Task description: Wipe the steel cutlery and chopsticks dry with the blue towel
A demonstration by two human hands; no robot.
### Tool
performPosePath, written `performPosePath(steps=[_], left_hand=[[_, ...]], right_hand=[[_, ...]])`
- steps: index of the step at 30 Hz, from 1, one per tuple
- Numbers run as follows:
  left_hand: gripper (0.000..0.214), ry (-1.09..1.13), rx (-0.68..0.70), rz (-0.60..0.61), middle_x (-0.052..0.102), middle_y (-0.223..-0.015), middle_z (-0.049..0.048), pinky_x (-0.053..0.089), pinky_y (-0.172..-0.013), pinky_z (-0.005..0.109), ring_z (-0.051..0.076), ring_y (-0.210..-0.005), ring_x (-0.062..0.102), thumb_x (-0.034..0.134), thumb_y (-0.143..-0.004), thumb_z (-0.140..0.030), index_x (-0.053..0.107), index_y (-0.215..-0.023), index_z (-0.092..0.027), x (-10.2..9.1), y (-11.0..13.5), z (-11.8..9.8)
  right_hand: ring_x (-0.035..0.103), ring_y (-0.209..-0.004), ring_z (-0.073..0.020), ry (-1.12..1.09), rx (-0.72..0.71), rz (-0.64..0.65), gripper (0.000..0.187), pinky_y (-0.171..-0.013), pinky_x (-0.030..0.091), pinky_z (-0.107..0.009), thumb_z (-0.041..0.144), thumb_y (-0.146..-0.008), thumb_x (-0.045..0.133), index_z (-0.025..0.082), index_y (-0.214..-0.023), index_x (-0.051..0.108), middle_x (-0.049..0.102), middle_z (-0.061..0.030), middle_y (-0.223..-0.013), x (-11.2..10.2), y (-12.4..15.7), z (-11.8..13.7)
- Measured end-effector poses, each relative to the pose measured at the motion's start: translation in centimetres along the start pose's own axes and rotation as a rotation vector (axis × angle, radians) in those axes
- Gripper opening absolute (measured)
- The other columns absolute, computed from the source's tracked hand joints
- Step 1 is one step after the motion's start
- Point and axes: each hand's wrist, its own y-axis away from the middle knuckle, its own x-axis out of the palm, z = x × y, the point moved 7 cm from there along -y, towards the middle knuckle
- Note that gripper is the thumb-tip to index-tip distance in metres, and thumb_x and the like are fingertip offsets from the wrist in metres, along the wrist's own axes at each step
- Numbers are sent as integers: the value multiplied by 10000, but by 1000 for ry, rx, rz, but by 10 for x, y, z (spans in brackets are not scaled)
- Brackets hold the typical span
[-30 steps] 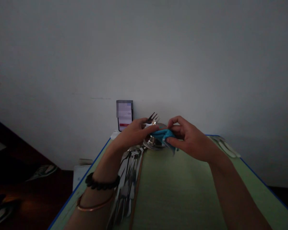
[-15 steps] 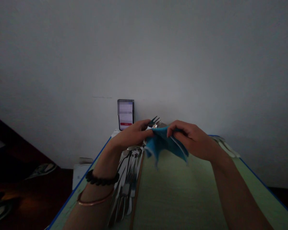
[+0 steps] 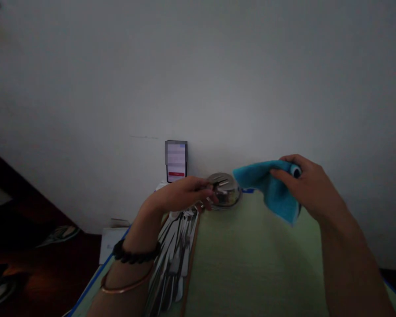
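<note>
My right hand point(image 3: 312, 187) is raised over the right side of the green mat point(image 3: 251, 255), pinching a blue cloth point(image 3: 270, 187) that hangs loose from its fingers. My left hand point(image 3: 181, 196) lies low at the far end of the mat. Its fingers are curled together beside a shiny metal bowl point(image 3: 225, 191), over the top of a row of cutlery point(image 3: 174, 251). What the left fingers hold is hidden. Something metal rests in the bowl. A black bead bracelet and a copper bangle are on my left wrist.
A phone point(image 3: 176, 160) with a lit screen leans against the white wall behind the bowl. The table has a blue edge point(image 3: 95, 281). Dark floor with a white box point(image 3: 110, 240) and footwear lies to the left.
My right hand has pulled the blue cloth away to the right and upward. My left hand has dropped towards the cutlery and bowl, and the fork it held up no longer shows.
</note>
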Motion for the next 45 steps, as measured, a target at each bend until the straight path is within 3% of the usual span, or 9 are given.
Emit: performPosePath(steps=[3, 5, 9, 11, 20, 27, 30, 35, 45], left_hand=[[342, -47, -63, 83, 632, -729, 43, 429, -491, 201, 104, -545, 567, 389, -850, -401, 587, -858, -122, 9, -4, -2], [379, -143, -73, 63, 619, -667, 30, 382, -435, 188, 88, -471, 521, 372, -849, -427, 594, -801, -124, 9, -7, -11], [288, -347, 7, -66, 597, -639, 9, 351, -472, 187, 88, -511, 492, 386, -838, -315, 595, -775, -127, -1, -10, -34], [201, -395, 81, -91, 605, -712, 9, 371, -539, 191, 103, -611, 515, 419, -804, -235, 590, -811, -129, -2, -8, -41], [250, -384, 101, -55, 495, -544, -42, 306, -460, 162, 55, -462, 429, 400, -843, -268, 602, -778, -136, -2, -2, -49], [283, -334, 34, -174, 598, -635, -21, 345, -479, 164, 80, -539, 507, 518, -777, -413, 635, -811, -157, -13, 4, -46], [358, -401, 10, -254, 587, -622, -13, 332, -492, 177, 95, -576, 504, 521, -755, -486, 629, -762, -144, -18, 4, -45], [268, -436, 64, -150, 599, -727, -9, 347, -535, 182, 94, -624, 509, 525, -781, -387, 624, -890, -164, -11, 2, -42], [330, 31, 96, -168, 656, -828, 27, 490, -581, 213, 100, -638, 575, 541, -799, -281, 562, -1106, -162, -24, 12, -11]], right_hand=[[414, -477, -98, -30, -79, -125, 174, -450, 349, -232, 322, -716, 576, 202, -837, 540, 503, 24, -623, -10, 4, 19], [426, -495, -95, -71, -170, -61, 176, -476, 367, -232, 312, -736, 565, 206, -873, 537, 522, 23, -662, -5, 9, 39], [544, -724, -141, -146, -390, 560, 212, -638, 437, -268, 354, -805, 500, 207, -941, 568, 590, -27, -877, 37, 30, 71], [551, -827, -156, -180, -428, 712, 250, -721, 437, -291, 368, -863, 405, 202, -918, 584, 596, -40, -933, 48, 38, 74], [459, -1001, -232, 99, -505, 210, 341, -877, 369, -386, 215, -699, 652, 201, -1022, 543, 509, -74, -1036, 44, 21, 71], [545, -740, -160, 22, -537, 514, 171, -667, 407, -291, 327, -854, 452, 194, -874, 556, 607, -22, -822, 56, 27, 61], [538, -662, -146, 31, -494, 531, 209, -610, 382, -276, 331, -874, 408, 189, -823, 552, 603, -11, -749, 53, 25, 56], [536, -654, -137, -13, -450, 621, 198, -602, 382, -267, 310, -870, 401, 190, -830, 553, 597, -5, -738, 48, 24, 49], [542, -658, -149, 1, -367, 632, 265, -582, 392, -262, 369, -871, 376, 183, -872, 565, 602, -14, -747, 40, 21, 19]])
